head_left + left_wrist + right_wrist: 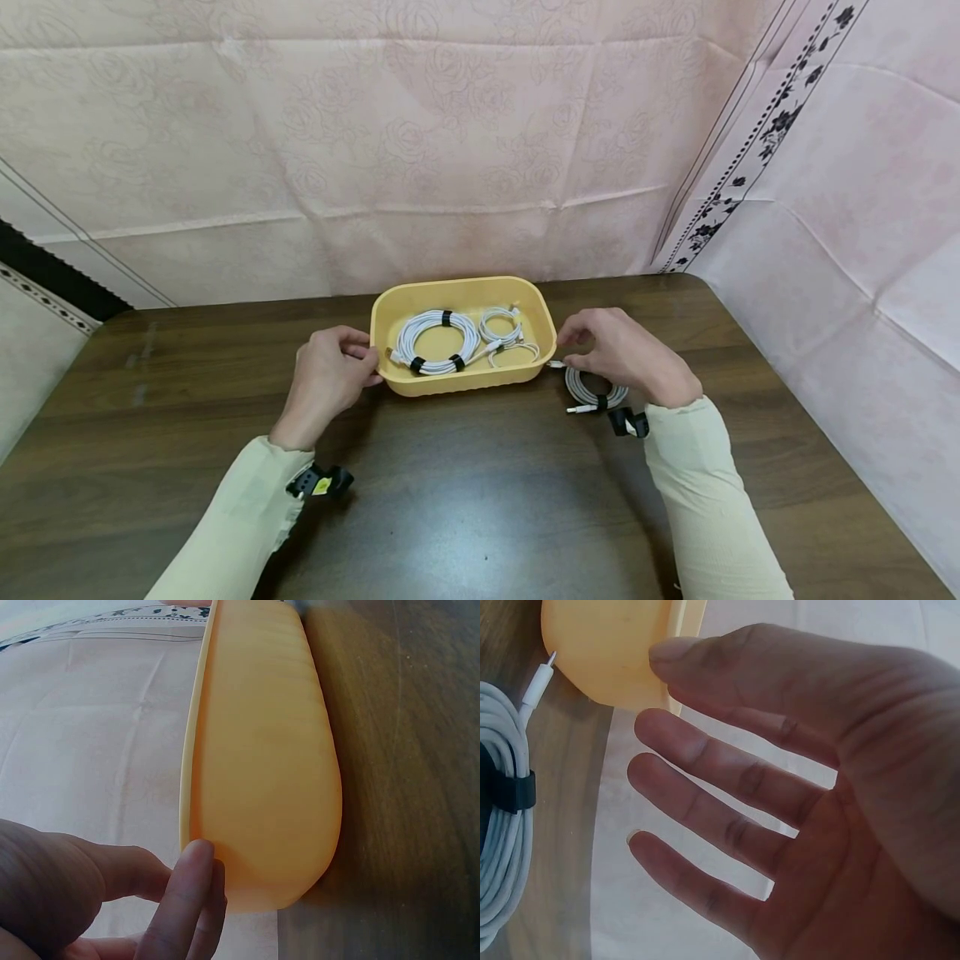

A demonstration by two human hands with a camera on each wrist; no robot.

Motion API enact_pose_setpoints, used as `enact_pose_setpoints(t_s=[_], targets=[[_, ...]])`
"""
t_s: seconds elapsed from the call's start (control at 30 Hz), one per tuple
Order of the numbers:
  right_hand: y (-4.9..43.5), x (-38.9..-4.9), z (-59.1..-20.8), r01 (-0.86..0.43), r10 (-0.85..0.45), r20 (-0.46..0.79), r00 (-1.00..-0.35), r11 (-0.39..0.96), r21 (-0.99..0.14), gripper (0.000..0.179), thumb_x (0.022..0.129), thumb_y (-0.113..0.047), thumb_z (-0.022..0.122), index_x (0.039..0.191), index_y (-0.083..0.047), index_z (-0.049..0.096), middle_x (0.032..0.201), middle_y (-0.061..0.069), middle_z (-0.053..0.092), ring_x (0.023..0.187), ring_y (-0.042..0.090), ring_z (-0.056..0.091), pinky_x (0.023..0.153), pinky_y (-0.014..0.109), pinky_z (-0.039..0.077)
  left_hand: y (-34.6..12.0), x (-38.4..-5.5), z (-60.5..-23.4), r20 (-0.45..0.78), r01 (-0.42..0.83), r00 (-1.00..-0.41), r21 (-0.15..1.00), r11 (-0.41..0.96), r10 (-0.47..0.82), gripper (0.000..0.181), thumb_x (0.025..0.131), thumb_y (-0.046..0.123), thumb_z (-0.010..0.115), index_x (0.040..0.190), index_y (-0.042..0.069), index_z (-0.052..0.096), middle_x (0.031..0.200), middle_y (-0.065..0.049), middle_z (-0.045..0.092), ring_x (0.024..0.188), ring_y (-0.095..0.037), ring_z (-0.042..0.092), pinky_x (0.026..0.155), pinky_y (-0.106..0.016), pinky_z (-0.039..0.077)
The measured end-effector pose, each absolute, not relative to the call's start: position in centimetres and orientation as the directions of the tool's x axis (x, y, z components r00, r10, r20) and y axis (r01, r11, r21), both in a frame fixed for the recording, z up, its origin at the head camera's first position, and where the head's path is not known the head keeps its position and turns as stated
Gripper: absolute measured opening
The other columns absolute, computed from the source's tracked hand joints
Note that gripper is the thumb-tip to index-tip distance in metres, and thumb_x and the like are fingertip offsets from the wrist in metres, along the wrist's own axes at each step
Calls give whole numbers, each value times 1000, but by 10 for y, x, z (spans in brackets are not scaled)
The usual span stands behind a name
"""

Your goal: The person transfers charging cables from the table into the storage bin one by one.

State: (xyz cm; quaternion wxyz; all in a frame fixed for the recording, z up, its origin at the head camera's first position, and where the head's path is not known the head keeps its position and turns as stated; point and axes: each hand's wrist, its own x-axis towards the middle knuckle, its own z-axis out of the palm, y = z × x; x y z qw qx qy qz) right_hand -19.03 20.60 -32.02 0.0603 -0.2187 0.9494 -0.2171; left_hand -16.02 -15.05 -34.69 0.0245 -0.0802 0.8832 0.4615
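Observation:
A shallow yellow plastic bin (pixel 465 385) rests on the wooden table near its back edge. Inside lie a large white coiled cable (pixel 408 337) bound with black straps and a smaller white coil (pixel 501 321) with loose plug ends. My left hand (pixel 330 375) holds the bin's left end, fingertips at the rim in the left wrist view. At the right end, my right hand (pixel 618 350) pinches the rim between thumb (pixel 675 656) and index finger, its other fingers spread. Partly below that hand, a grey-white coiled cable (pixel 577 387) with a black strap lies outside the bin.
The brown wooden table (pixel 465 517) ends at a pale floral cloth (pixel 450 167) hanging behind it. Another cloth (pixel 862 208) hangs along the right side. A black wrist camera (pixel 318 482) sits on the left wrist, and another (pixel 628 422) on the right.

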Motion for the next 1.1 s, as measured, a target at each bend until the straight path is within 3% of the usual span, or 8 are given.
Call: enact_pose_setpoints(t_s=[0.33,1.1], targets=[[210,-191,-322,-382,-437,-22,-899,809,-447,17,86,-8,76,103,-14,77,101,1,76,103,25,68,92,45,56,-151,-160,-347,-114,-165,-986,808,566,-125,35,97,12,58,127,-4,62,107,-21,70,69,-10,73,72,-33,65],[215,-199,-329,-336,-407,-80,-910,836,-434,20,86,-9,76,105,-10,76,103,6,76,100,24,69,89,44,57,-150,-160,-347,-80,-139,-989,812,567,-128,34,95,11,60,125,-5,64,101,-18,71,66,-6,71,58,-18,59]])
